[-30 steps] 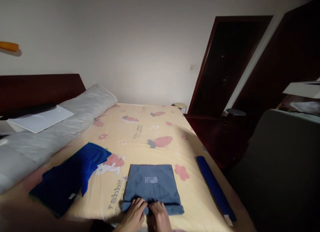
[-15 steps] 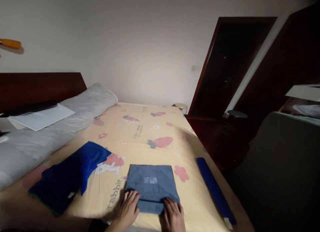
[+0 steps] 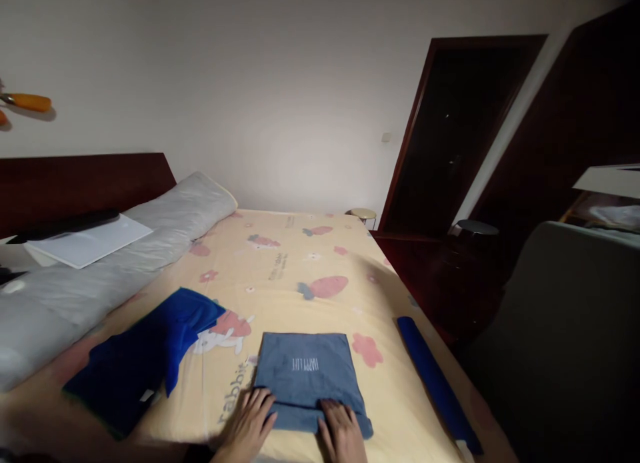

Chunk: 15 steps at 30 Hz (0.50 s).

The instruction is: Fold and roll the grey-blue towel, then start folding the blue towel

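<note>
Both hands are lying flat and open on the near edge of a folded grey towel point(image 3: 306, 376), and neither grip is closing around anything. The left hand point(image 3: 245, 426) is resting palm down with its fingers spread, the fingertips touching the towel's near left corner while the palm is sitting on the bed sheet point(image 3: 280, 263) just beside it. The right hand point(image 3: 343, 433) is pressing flat on the towel's near right part, where a rolled or folded band of cloth is running along the edge nearest the person. Both grips are released, simply pressing on the fabric.

The grey towel is lying at the near end of the bed, close to the person, squared up as a neat rectangle. White lettering is showing on its upper face, upside down from this view, and seems to be reading "HAPPY LIFE". On the sheet just left of the towel, the printed word "rabbit" is partly showing, among prints of strawberries, flowers and a rabbit.

Left of the grey towel, well apart from it, a dark blue cloth point(image 3: 145, 356) with a small white tag is lying loosely folded. Right of the towel, near the bed's edge, a rolled blue towel point(image 3: 435, 383) is lying lengthwise. Beyond the blue cloth, a grey pillow point(image 3: 125, 263) is stretching along the headboard.
</note>
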{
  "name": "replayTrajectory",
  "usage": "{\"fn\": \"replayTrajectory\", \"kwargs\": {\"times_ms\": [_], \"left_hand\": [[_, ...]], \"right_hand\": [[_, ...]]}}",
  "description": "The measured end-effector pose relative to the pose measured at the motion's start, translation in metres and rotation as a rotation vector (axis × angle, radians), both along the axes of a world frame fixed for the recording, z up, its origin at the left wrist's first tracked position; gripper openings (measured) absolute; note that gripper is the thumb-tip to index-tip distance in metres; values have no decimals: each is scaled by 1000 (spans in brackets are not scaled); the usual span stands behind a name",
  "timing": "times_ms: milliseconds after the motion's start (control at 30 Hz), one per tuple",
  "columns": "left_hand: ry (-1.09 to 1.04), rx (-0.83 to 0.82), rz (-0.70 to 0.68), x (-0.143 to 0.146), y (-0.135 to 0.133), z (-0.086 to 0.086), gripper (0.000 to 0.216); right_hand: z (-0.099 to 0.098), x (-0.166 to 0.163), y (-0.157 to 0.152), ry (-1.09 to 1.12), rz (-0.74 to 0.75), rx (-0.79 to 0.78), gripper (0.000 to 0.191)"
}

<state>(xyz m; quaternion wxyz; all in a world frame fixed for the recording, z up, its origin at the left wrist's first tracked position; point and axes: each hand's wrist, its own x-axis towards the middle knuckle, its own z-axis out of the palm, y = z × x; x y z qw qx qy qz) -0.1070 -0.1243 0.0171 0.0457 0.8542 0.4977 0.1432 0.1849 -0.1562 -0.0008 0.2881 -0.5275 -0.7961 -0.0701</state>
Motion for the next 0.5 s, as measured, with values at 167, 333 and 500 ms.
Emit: {"fn": "replayTrajectory", "kwargs": {"times_ms": [167, 333, 500], "left_hand": [[4, 104, 81, -19, 8, -8, 28], [25, 19, 109, 10, 9, -2, 43], [69, -42, -63, 52, -8, -11, 64]], "right_hand": [[-19, 56, 3, -143, -81, 79, 29], [-23, 54, 0, -88, -182, 81, 34], [-37, -18, -11, 43, -115, 24, 39]]}}
